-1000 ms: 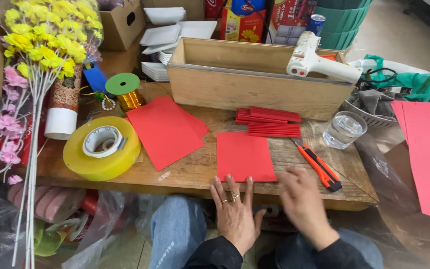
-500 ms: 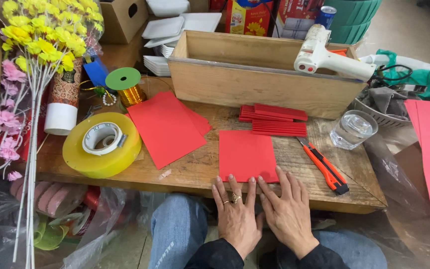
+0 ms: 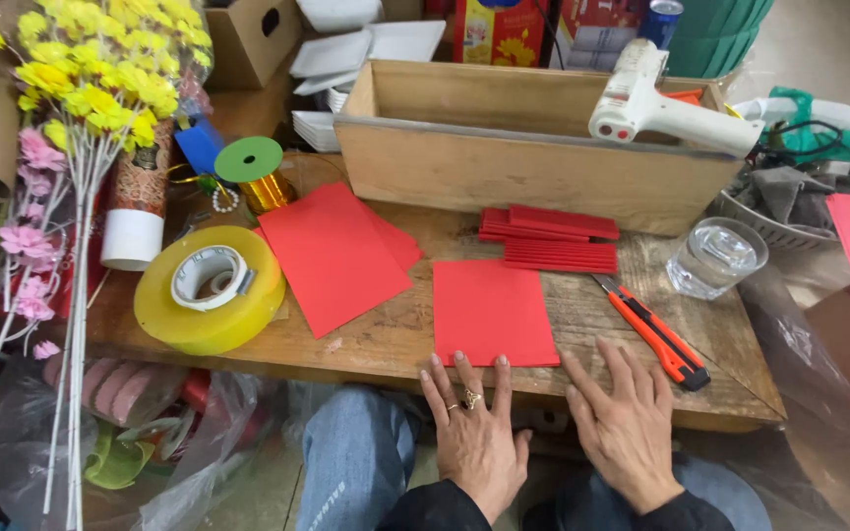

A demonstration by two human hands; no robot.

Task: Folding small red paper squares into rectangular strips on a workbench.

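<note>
A red paper sheet lies flat near the front edge of the wooden table. My left hand, with rings on it, rests flat at the table edge, fingertips touching the sheet's near edge. Just right of the sheet, my right hand lies flat with fingers spread, holding nothing. An orange utility knife sits close to the right hand's fingertips. Folded red paper strips are stacked behind the sheet.
A wooden box with a white glue gun on its rim stands at the back. More red sheets, a yellow tape roll, a gold ribbon spool, artificial flowers and a glass of water surround the workspace.
My right hand came in beside the left at the sheet's near edge, then slid right and spread flat on the bare wood. The left hand stayed put.
</note>
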